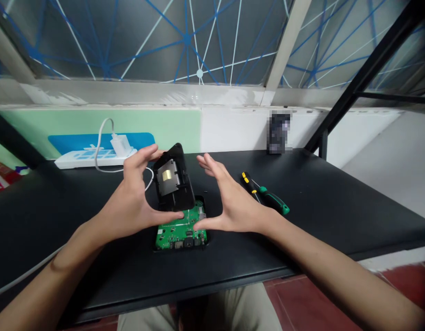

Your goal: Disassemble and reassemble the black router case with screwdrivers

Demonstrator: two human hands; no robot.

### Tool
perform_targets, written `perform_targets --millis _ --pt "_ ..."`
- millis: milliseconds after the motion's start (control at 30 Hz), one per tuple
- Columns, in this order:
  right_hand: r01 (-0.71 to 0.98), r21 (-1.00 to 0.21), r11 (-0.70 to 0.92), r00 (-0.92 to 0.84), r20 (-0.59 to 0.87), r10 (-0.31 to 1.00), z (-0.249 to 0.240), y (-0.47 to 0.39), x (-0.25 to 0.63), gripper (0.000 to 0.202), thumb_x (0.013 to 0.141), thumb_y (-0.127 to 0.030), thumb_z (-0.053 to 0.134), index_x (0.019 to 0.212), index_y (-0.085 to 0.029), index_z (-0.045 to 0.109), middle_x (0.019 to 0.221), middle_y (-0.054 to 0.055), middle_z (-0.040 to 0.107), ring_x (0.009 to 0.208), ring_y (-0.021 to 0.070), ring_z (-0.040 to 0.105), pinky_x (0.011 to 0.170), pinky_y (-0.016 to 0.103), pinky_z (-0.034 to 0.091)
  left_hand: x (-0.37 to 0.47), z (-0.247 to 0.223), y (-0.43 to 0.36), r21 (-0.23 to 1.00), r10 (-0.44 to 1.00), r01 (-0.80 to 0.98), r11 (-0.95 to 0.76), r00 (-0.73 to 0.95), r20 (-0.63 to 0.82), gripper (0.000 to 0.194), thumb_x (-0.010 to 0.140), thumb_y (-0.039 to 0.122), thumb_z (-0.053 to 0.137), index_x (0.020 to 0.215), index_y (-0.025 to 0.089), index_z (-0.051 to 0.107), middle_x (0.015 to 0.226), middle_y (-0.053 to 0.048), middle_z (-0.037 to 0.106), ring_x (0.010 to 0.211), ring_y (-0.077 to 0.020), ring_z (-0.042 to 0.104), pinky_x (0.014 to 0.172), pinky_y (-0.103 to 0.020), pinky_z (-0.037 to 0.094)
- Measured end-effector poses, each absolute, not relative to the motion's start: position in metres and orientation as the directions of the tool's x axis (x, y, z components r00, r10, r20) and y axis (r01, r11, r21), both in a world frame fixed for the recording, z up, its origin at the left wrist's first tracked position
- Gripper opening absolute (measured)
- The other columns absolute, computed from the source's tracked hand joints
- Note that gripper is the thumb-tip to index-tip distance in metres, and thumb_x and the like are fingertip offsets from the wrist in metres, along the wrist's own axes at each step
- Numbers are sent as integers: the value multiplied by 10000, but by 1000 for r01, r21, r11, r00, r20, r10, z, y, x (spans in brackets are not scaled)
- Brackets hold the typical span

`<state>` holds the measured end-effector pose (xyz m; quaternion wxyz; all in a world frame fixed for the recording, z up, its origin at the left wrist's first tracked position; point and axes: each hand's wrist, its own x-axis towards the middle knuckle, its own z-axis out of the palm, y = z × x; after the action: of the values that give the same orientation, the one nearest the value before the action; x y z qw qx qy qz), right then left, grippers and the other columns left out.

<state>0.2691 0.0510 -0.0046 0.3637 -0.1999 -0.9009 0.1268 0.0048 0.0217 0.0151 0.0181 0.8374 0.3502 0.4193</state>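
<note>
A black plastic cover (173,177) is tilted up over a green circuit board (176,233), showing its inner side with a metal plate and a gold-coloured patch. The board lies in a black casing on the table. My left hand (134,197) curves around the cover's left side. Its fingers reach behind the upper edge, partly hidden, and its thumb lies along the lower edge, above the board. My right hand (228,202) holds nothing. Its fingers point up and apart from the thumb, whose tip is over the board's right side; whether it touches is unclear.
Two screwdrivers, one yellow and black (249,183) and one green and black (275,200), lie right of my right hand. A white power strip (77,158) with a plugged-in charger (121,145) stands at the back left. Its white cable (36,266) runs over the black table (336,202).
</note>
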Motion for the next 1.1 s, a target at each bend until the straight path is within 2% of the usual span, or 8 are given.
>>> perform_targets --millis 133,300,500,733,833,1100 --pt "242 -418 875 -649 600 466 -8 50 267 1412 614 -607 857 1597 -302 -110 1677 174 163 1528 394 252 1172 634 370 12 14 13 422 631 494 -760 408 659 1273 620 496 941 1548 333 85 1532 -170 288 1413 -411 394 1163 -657 342" --pt "186 -450 873 -683 579 444 -9 48 263 1464 585 -602 875 1591 -290 -142 1683 187 143 1529 399 253 1204 636 307 23 10 5 477 614 387 -789 471 633 1259 618 420 959 1529 364 92 1508 -156 351 1416 -418 407 1165 -665 355" --pt "132 -475 870 -709 568 418 -10 45 256 1497 574 -595 881 1583 -271 -177 1666 213 178 1514 408 283 1197 634 315 30 6 1 629 656 242 -739 472 589 1286 607 312 970 1519 428 71 1538 -136 346 1411 -435 412 1112 -692 413" --pt "89 -501 861 -689 593 416 -9 42 251 1463 596 -579 875 1582 -288 -166 1672 181 170 1522 376 276 1219 613 289 35 7 -2 642 659 196 -741 397 639 1255 603 341 973 1507 437 109 1501 -103 379 1351 -414 485 1080 -631 493" --pt "73 -507 859 -689 597 410 -8 42 250 1438 618 -567 868 1583 -291 -162 1674 173 179 1526 357 275 1227 595 280 36 10 -4 642 663 205 -739 389 639 1182 662 392 936 1503 429 105 1497 -89 381 1393 -403 446 1116 -590 482" --pt "70 -530 845 -677 596 431 -13 45 250 1469 591 -582 873 1578 -293 -176 1640 198 243 1468 385 367 1170 622 345 34 13 -5 620 655 234 -749 408 637 1192 658 371 941 1504 431 103 1505 -103 392 1402 -413 433 1122 -629 457"
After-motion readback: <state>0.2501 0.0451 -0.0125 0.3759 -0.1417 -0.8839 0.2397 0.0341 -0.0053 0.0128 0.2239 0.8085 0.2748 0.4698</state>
